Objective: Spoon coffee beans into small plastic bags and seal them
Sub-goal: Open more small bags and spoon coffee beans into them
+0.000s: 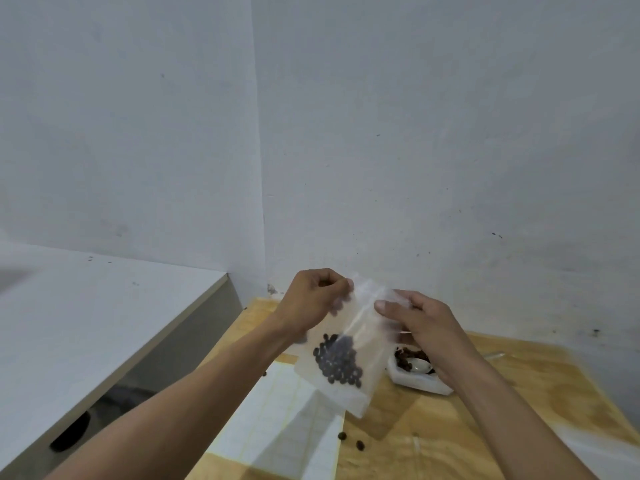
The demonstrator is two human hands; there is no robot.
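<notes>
Above wooden table (485,427) | bag (346,386) with coffee beans (337,360) hangs between hands | left hand (311,299), right hand (419,317) pinch its top | no writing legible

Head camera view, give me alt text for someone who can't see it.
Both hands, left hand and right hand, pinch the top of a clear plastic bag holding coffee beans above a wooden table. A white dish sits behind it.

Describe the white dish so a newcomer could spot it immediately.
On the wooden table, look just beneath the right hand. The white dish sits there, holding coffee beans and a metal spoon, unlike the flat empty bags nearby.
</notes>
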